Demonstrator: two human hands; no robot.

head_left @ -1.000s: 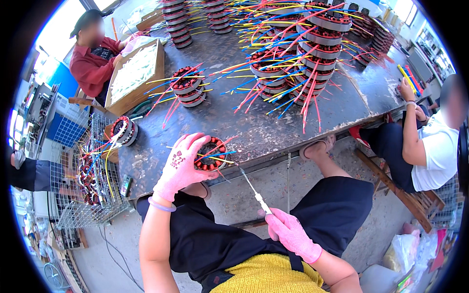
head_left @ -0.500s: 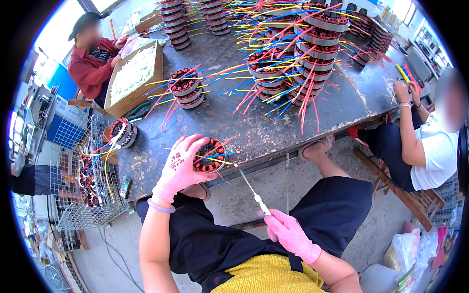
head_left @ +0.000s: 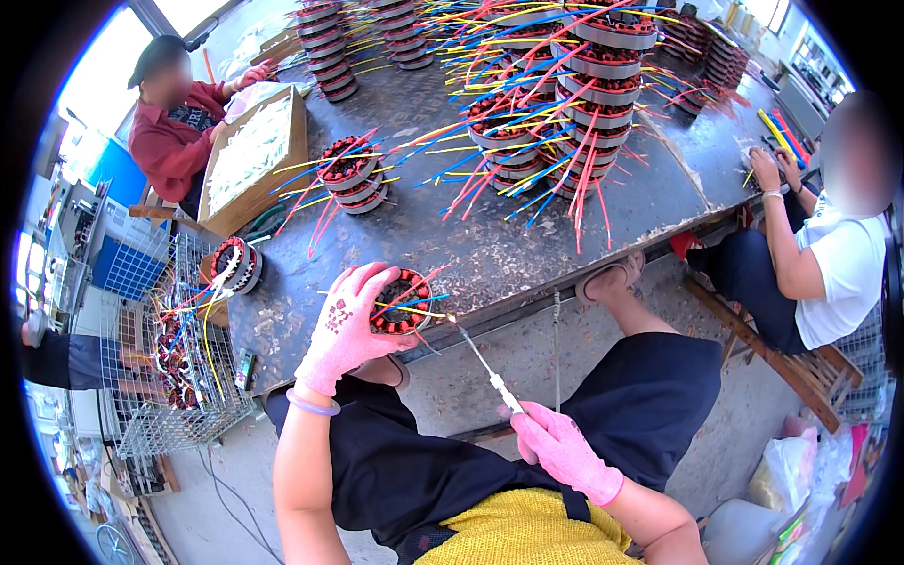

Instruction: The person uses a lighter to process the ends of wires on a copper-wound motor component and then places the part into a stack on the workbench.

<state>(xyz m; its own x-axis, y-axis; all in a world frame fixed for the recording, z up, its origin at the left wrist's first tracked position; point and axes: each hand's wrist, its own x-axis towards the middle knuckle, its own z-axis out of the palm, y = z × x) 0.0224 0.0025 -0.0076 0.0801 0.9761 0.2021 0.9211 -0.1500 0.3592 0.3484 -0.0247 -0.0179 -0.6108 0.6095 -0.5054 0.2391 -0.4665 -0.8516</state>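
My left hand, in a pink glove, is wrapped round a motor stator with dark red windings and a metal ring. The stator is held tilted by the table's front edge, and red, blue and yellow lead wires stick out of it to the right. In my right hand, also gloved in pink, is a soldering iron with a long thin shaft and a white collar. Its tip is at the ends of the leads; whether it touches them I cannot tell. My fingers hide most of the iron's handle.
Tall stacks of wired stators stand on the dark table, with a short stack nearer. At left are another stator pair, a cardboard box and a wire basket. Co-workers sit left and right.
Both my hands keep their hold, and the iron's tip stays at the lead ends. The view has shifted slightly. The right co-worker's hands have come down a little toward the table.
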